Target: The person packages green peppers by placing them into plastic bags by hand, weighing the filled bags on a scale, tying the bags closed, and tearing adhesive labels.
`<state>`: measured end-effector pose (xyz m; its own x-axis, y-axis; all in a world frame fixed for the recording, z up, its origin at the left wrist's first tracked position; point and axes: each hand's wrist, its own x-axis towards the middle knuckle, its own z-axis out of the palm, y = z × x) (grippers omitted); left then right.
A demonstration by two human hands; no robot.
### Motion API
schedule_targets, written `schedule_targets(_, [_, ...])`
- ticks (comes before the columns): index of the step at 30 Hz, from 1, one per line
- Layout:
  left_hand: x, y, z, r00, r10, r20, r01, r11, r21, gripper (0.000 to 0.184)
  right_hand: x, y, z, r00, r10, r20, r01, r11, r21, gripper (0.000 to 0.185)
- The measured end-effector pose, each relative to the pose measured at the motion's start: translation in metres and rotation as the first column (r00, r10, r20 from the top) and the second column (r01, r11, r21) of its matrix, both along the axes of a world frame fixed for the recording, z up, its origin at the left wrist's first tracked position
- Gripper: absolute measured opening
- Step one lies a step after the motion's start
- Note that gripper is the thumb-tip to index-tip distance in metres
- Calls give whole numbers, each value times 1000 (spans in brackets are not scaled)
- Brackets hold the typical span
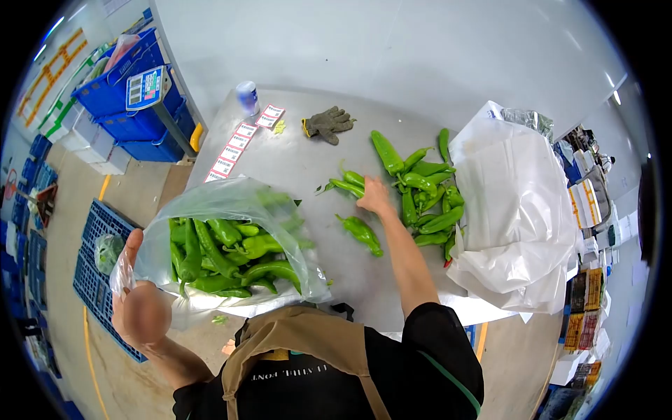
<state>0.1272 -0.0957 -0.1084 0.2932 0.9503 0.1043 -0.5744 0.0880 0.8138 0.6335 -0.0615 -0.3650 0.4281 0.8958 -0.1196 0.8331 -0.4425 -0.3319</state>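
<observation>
Peppers (pixel 442 220) lay heaped on the table (pixel 318 157) against the white sack (pixel 511 217), and more filled the clear bag (pixel 227 196) on our left. Our left hand (pixel 142 308) had its grip closed on the bag's edge, as far as the blur over it let us judge. Our right hand (pixel 376 197) pinched peppers between bag and heap; one lay apart, nearer us. A glove (pixel 328 126) rested beyond.
</observation>
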Motion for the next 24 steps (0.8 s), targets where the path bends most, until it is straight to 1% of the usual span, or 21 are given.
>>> schedule_targets(2, [-2, 4, 1, 1000, -17, -15, 17, 1000, -7, 62, -16, -27, 19, 999, -13, -30, 19, 984, 179, 72])
schedule_targets(5, [-4, 7, -3, 996, -15, -91, 18, 999, 35, 63, -46, -71, 42, 986, -32, -163, 71, 968, 242, 73])
schedule_targets(6, [-3, 9, -5, 993, -15, -115, 22, 998, 57, 64, -61, -85, 36, 992, -43, -117, 65, 979, 195, 74])
schedule_targets(8, [11, 11, 5, 973, -229, 5, 227, 966, 127, 62, -94, -107, 26, 998, -57, -24, 59, 993, 101, 78])
schedule_targets(9, [20, 13, 14, 901, -405, 158, 379, 909, 171, 61, -103, -116, 24, 996, -83, 26, 81, 993, 88, 79])
schedule_targets(10, [18, 11, 3, 971, -208, 119, 188, 969, 161, 57, -111, -119, 20, 993, -93, 74, 87, 993, 79, 80])
schedule_targets(11, [15, 7, -8, 999, 11, 51, -18, 989, 147, 54, -122, -116, 16, 990, -79, 115, 71, 995, 72, 82])
schedule_targets(12, [11, 2, -18, 975, 220, -37, -214, 968, 130, 52, -124, -118, 11, 991, -106, 77, 98, 989, 111, 80])
schedule_targets(13, [5, -4, -12, 977, 188, -101, -169, 971, 170, 54, -119, -119, 6, 992, -118, 33, 112, 982, 149, 78])
schedule_targets(14, [-2, -11, -6, 974, 159, -165, -123, 970, 209, 58, -113, -121, 5, 993, -96, -69, 110, 965, 237, 77])
schedule_targets(15, [13, -12, 11, 963, 167, -209, -122, 970, 212, 60, -107, -120, 5, 983, -62, -172, 114, 942, 315, 76])
schedule_targets(16, [28, -12, 28, 951, 174, -254, -120, 969, 215, 64, -111, -120, 24, 976, -72, -206, 151, 904, 400, 75])
schedule_targets(17, [24, -9, 29, 978, 78, -192, -51, 989, 141, 62, -116, -124, 55, 965, -89, -246, 199, 858, 473, 75])
schedule_targets(18, [18, -7, 28, 993, -24, -116, 33, 997, 75, 61, -122, -124, 86, 918, 11, -396, 221, 814, 537, 75])
schedule_targets(19, [16, -7, 28, 995, -72, -73, 75, 996, 41, 61, -129, -124, 115, 841, 110, -529, 267, 767, 583, 75])
schedule_targets(20, [14, -5, 27, 993, -118, -29, 118, 993, 6, 60, -141, -124, 138, 749, 332, -573, 202, 710, 674, 74])
schedule_targets(21, [14, -6, 27, 991, -131, -28, 131, 991, 6, 60, -157, -124, 160, 624, 531, -574, 165, 628, 760, 73])
schedule_targets(22, [14, -6, 27, 989, -145, -27, 145, 989, 6, 59, -172, -122, 175, 477, 701, -530, 155, 527, 836, 72])
schedule_targets(23, [14, -5, 26, 987, -158, -26, 158, 987, 6, 58, -197, -120, 184, 131, 789, -601, 298, 546, 783, 73])
schedule_targets(24, [15, -7, 26, 985, -171, -35, 172, 985, 8, 58, -213, -110, 183, -5, 835, -551, 241, 535, 809, 73])
